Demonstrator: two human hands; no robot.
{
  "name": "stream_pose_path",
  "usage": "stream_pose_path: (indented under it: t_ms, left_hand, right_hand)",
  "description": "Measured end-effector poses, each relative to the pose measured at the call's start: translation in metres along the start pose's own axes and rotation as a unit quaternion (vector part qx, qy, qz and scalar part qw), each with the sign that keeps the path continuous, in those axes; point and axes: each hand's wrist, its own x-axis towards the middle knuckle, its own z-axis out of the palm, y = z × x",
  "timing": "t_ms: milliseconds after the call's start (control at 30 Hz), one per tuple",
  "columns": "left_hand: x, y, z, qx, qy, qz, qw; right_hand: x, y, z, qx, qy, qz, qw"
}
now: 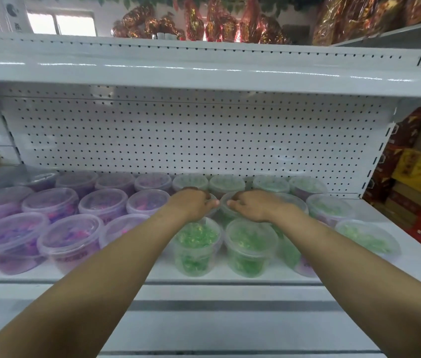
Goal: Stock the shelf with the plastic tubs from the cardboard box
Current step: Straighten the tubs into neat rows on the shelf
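Note:
The white shelf (204, 279) holds rows of clear lidded plastic tubs: purple-filled tubs (69, 244) on the left, green-filled tubs (249, 245) on the right. Both arms reach over the front row into the middle row. My left hand (194, 204) lies on top of a green tub that it mostly hides, fingers curled over the lid. My right hand (252, 205) grips the rim of the neighbouring green tub (226, 211), fingers curled on its lid. The cardboard box is out of view.
A white pegboard back panel (191, 135) stands behind the tubs, with another shelf (204, 78) close overhead. Red and yellow boxes (416, 182) fill the shelving to the right. Foil-wrapped goods (204, 24) sit on top.

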Motion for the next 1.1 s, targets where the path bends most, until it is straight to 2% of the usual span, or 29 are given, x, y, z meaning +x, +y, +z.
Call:
stream_pose_path:
  t_ms: [333, 767, 933, 1100]
  left_hand:
    - [-0.023, -0.004, 0.006, -0.003, 0.01, 0.017, 1.0]
    - [-0.027, -0.015, 0.003, -0.01, 0.012, -0.006, 1.0]
    - [-0.04, -0.016, 0.001, -0.006, 0.002, -0.004, 1.0]
    - [-0.068, -0.007, -0.004, -0.021, 0.06, 0.03, 0.998]
  right_hand:
    - [-0.016, -0.02, 0.007, -0.015, -0.001, 0.035, 0.999]
    - [-0.014, -0.034, 0.011, -0.009, -0.001, 0.015, 1.0]
    - [-0.024, -0.028, 0.01, 0.034, -0.018, 0.016, 0.999]
    - [-0.053, -0.03, 0.004, 0.039, 0.025, 0.032, 0.998]
